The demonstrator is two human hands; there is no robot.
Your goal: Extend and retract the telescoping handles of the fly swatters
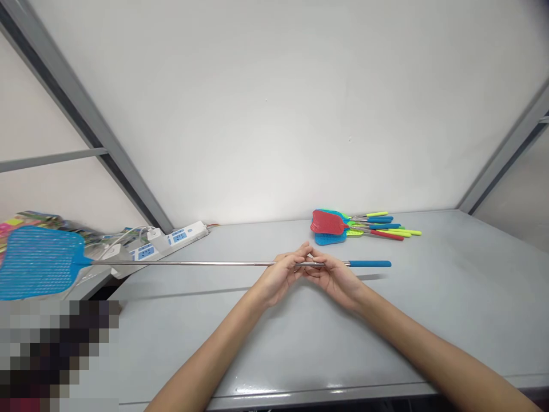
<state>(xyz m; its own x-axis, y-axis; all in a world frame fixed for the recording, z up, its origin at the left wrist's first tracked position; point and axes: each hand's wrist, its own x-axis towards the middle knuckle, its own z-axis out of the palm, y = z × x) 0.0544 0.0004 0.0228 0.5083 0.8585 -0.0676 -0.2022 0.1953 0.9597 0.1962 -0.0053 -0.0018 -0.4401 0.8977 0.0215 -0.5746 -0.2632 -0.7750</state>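
Note:
A blue fly swatter [43, 263] with a long, extended metal rod lies level across my view, its head at the far left and its blue grip toward the right. My left hand [282, 277] and my right hand [334, 277] meet around the rod near the middle of the table, fingertips touching or overlapping. Both hands hold the rod just left of the blue grip. The swatter is raised above the table, and its shadow falls below it. Some of the fingers are hidden behind one another.
A pile of red, blue and green fly swatters [329, 222] lies by the back wall. At the left, a white power strip [178, 239] with plugged-in adapters rests on the grey table [450, 297]. Colourful packages [43, 220] lie farther left. Metal frame posts stand at both sides.

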